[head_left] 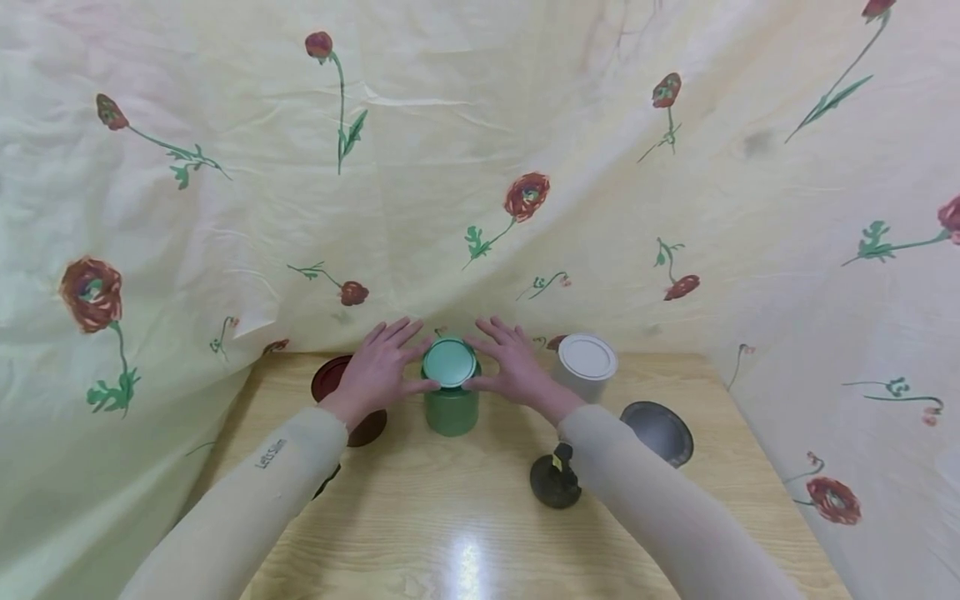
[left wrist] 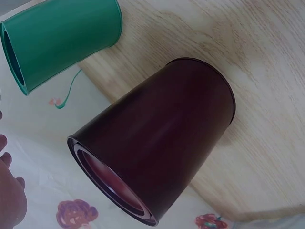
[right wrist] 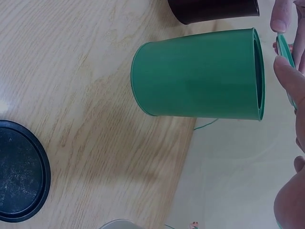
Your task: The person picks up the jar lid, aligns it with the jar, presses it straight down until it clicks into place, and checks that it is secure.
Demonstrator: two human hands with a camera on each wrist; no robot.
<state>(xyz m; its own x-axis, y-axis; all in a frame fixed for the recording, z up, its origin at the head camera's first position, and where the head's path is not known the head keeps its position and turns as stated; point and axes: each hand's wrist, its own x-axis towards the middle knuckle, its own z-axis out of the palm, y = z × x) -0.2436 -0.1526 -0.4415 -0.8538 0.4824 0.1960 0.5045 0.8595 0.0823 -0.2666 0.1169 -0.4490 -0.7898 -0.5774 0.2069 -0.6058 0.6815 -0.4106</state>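
A green lid is between my two hands over an upright green can. In the right wrist view, the lid stands apart from the open rim of the can. My left hand pinches the lid's left edge with its thumb and a finger, the other fingers spread. On the opposite edge, my right hand holds it likewise. Behind the left wrist stands a dark red can, seen more fully in the left wrist view; its top shows a ringed rim.
A white can stands right of my right hand. Beyond the right forearm shows a dark-rimmed grey round thing, partly hidden. A black disc is on the wooden table. Flower-printed cloth hangs behind and at the sides.
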